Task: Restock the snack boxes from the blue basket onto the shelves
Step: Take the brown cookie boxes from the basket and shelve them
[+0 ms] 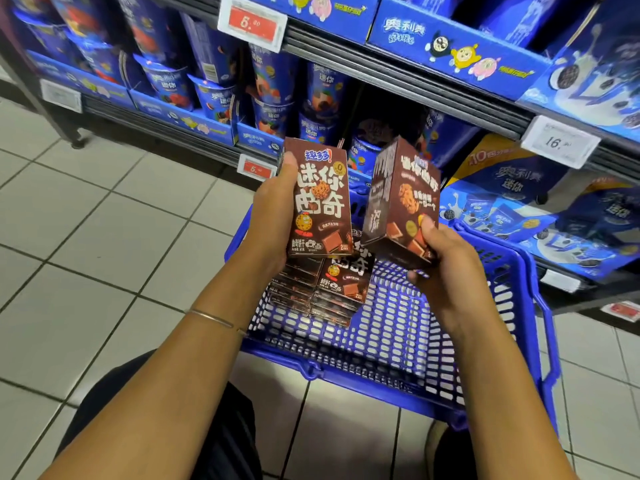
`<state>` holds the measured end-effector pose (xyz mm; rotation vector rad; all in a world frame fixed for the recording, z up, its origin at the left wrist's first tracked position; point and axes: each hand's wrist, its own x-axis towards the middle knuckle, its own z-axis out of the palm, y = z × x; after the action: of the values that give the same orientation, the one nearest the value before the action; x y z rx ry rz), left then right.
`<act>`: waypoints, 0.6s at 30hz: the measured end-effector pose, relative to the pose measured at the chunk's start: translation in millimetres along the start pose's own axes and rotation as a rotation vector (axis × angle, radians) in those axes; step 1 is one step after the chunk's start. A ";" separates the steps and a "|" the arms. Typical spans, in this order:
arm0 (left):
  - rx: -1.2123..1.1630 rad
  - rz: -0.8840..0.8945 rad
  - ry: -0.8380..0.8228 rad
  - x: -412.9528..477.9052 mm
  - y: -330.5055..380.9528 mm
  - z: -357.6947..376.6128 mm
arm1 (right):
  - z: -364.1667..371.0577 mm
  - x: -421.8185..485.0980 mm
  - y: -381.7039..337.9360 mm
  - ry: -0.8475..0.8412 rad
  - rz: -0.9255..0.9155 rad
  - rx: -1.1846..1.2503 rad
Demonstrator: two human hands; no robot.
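My left hand (273,209) grips a brown cookie box (322,202) upright, front face toward me, thumb along its left edge. My right hand (446,265) holds a second brown box (401,202) by its lower corner, tilted and turned so a side panel shows. Both boxes hover above the blue basket (398,348), which sits on the floor in front of the shelves. Inside the basket, at its far left, lies a stack of several more brown boxes (332,289). A dark gap (388,112) shows on the lower shelf behind the boxes.
Blue cookie cups (273,88) and blue display trays fill the shelves. Large blue packs (519,202) lie on the lowest shelf at right. Price tags (252,24) (559,142) hang on the shelf rails. White floor tiles (104,220) spread to the left. My dark-clothed knees (173,427) are below.
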<state>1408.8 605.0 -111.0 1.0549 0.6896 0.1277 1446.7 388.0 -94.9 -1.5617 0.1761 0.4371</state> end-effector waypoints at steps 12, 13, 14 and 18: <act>-0.042 0.063 -0.310 -8.9 -0.7 -1.9 | 73.3 -9.7 -4.2 -0.074 -0.235 -0.222; -0.040 0.077 -0.311 -8.8 -0.5 -3.1 | 74.1 -9.4 -4.9 -0.073 -0.234 -0.215; -0.044 0.078 -0.306 -8.8 -0.2 -4.2 | 74.0 -8.3 -5.3 -0.069 -0.240 -0.216; -0.163 0.069 -0.310 -8.5 3.1 -9.8 | 68.4 0.1 -4.7 -0.067 -0.162 -0.132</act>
<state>1397.1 610.4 -107.5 0.9166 0.3565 0.0762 1437.3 455.7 -89.5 -1.6734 -0.0318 0.3791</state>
